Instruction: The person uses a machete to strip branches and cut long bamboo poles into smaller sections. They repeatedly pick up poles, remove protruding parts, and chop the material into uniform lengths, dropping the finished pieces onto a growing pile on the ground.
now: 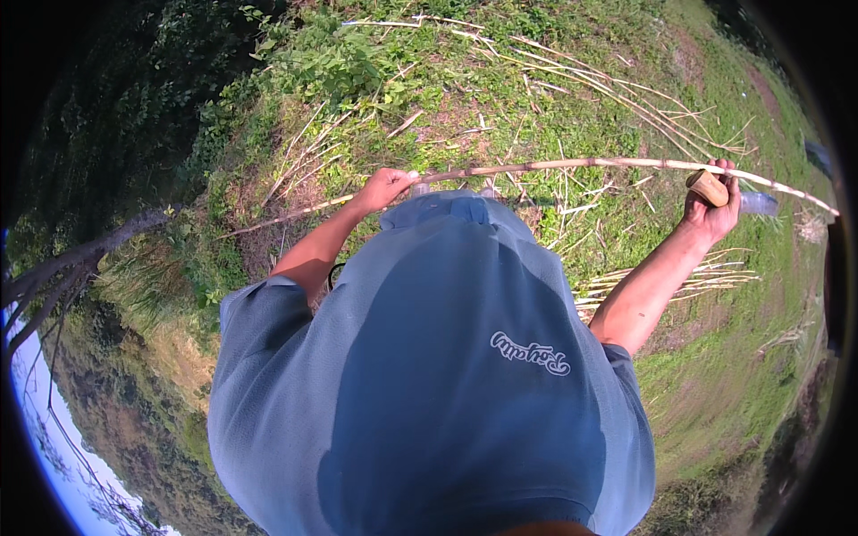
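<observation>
A long, pale, jointed cane stalk (572, 163) stretches crosswise in front of me, bowing slightly. My left hand (386, 189) is closed around it near its left end. At the other side, my right hand (715, 204) has its fingers wrapped round a short brown wooden handle (707, 188). The stalk passes at the fingers of this hand and runs on past it to the right. A bluish-grey flat piece (758, 204) shows beyond the right hand, perhaps the tool's blade; its shape is blurred.
Several cut stalks (617, 89) lie on the grass ahead, and another bundle (706, 277) lies by my right forearm. Loose dry stalks (304, 156) are scattered at the left. Dark bushes (134, 98) and a bare branch (89, 250) stand at the far left.
</observation>
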Available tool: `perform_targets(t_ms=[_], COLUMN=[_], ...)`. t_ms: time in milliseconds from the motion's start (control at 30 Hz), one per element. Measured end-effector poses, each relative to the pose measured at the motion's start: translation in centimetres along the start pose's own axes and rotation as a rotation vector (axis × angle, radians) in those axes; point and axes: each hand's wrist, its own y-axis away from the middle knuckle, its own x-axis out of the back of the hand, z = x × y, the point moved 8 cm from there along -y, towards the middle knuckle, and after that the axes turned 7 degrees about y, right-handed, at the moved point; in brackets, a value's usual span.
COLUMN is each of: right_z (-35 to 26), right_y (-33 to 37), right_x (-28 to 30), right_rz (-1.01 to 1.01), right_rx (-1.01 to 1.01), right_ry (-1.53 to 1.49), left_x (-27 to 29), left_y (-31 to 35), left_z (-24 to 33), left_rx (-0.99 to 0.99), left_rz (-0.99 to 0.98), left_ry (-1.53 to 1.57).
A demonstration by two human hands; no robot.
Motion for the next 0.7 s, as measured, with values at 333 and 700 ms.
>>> perform_targets(t_ms=[333,700], right_z=[-7.6,-6.5], right_y=[-4.8,-4.1], right_x=[-0.5,-4.4], right_rz=[-0.118,-0.247], right_rx=[-0.03,-0.073], right_ry=[-0.012,-0.16], left_x=[-2.1,-5.8], left_y=[3.1,0.0], left_z=[8.3,13.1], left_rx=[-0.267,-0.18], left_rz=[0.186,-0.173], left_ry=[-0.008,0.301])
